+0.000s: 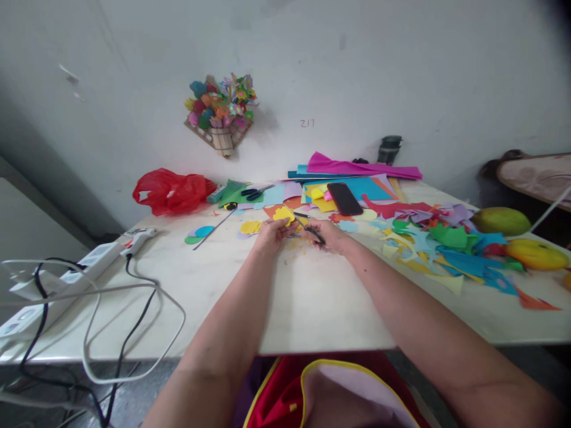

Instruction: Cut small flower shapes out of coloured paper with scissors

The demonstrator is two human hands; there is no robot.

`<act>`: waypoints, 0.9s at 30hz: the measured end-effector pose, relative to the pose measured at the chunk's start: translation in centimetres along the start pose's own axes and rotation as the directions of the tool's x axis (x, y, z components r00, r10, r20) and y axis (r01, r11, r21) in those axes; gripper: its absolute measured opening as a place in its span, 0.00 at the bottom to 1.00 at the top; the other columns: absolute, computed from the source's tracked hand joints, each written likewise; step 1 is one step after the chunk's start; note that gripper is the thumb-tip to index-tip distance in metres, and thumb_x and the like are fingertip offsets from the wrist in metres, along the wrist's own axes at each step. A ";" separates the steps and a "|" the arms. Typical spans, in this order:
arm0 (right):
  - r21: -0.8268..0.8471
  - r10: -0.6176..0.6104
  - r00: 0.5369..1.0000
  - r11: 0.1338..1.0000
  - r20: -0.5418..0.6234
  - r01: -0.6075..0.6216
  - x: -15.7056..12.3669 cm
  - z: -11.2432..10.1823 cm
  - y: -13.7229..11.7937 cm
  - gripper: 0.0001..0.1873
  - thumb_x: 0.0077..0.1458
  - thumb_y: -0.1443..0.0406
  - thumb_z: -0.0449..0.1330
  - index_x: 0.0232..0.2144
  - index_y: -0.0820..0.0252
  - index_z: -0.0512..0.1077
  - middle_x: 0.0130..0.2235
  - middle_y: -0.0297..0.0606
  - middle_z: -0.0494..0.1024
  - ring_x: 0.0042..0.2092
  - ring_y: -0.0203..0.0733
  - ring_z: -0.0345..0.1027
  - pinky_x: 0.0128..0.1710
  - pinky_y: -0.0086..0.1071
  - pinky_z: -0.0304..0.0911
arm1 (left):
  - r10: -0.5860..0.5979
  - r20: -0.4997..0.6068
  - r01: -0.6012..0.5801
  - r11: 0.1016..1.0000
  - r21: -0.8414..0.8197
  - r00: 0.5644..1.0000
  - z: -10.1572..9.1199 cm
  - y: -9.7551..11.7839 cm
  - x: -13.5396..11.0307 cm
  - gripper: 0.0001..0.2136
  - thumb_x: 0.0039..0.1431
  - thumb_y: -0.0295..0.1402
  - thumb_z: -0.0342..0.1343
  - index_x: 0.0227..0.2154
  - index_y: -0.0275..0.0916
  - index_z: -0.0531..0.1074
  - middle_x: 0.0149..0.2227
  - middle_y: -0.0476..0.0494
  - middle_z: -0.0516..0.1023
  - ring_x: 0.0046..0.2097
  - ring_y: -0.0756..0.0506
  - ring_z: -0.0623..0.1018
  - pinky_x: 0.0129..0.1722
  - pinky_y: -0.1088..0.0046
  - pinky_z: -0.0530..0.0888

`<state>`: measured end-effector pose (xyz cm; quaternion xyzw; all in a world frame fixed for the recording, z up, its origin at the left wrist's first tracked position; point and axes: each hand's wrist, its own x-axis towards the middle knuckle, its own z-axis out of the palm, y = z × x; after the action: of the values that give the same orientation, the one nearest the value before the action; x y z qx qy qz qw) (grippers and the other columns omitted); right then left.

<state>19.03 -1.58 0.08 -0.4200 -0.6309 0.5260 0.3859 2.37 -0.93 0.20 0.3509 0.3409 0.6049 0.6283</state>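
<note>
My left hand (273,232) pinches a small yellow paper shape (284,214) over the middle of the white table (312,297). My right hand (328,235) is closed round the handles of small scissors (307,224), whose blades point left toward the yellow shape. Tiny paper snippets lie on the table just under both hands. Another yellow cut-out (250,227) sits to the left of my left hand.
Coloured paper sheets and scraps (428,238) cover the right and far side, with a black phone (345,198) on them. A second pair of scissors (254,192), a red plastic bag (172,191), power strips with cables (75,267) and mangoes (502,220) lie around.
</note>
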 end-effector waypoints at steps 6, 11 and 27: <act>0.018 0.026 1.000 1.000 -0.009 -0.026 -0.1 0.1 -0.2 0.11 0.43 0.63 0.67 0.26 0.62 0.70 0.13 0.25 0.64 0.13 0.29 0.54 0.12 0.23 0.49 | -0.005 0.022 0.005 1.000 0.002 1.000 -0.1 0.0 0.0 0.04 0.45 0.22 0.60 0.26 0.30 0.74 0.26 0.38 0.80 0.30 0.44 0.81 0.36 0.70 0.78; 0.006 0.045 0.999 0.999 -0.029 -0.045 -0.3 0.2 -0.5 0.10 0.44 0.64 0.67 0.27 0.61 0.70 0.13 0.26 0.65 0.13 0.29 0.54 0.12 0.23 0.49 | -0.033 0.048 0.031 0.999 0.026 0.998 -0.2 -0.1 0.1 0.05 0.44 0.23 0.62 0.28 0.30 0.75 0.27 0.38 0.80 0.31 0.43 0.81 0.34 0.71 0.78; -0.003 0.055 0.998 0.999 0.014 -0.055 -0.5 0.0 -0.6 0.12 0.40 0.62 0.68 0.25 0.62 0.70 0.14 0.26 0.64 0.14 0.28 0.54 0.12 0.22 0.51 | 0.075 0.011 -0.075 0.993 0.095 0.997 -0.8 0.3 0.1 0.12 0.38 0.31 0.68 0.26 0.33 0.71 0.26 0.45 0.78 0.25 0.49 0.76 0.29 0.73 0.76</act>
<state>19.14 -2.07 0.65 -0.4339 -0.6225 0.5384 0.3665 1.56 -0.80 0.05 0.3955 0.3537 0.6096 0.5889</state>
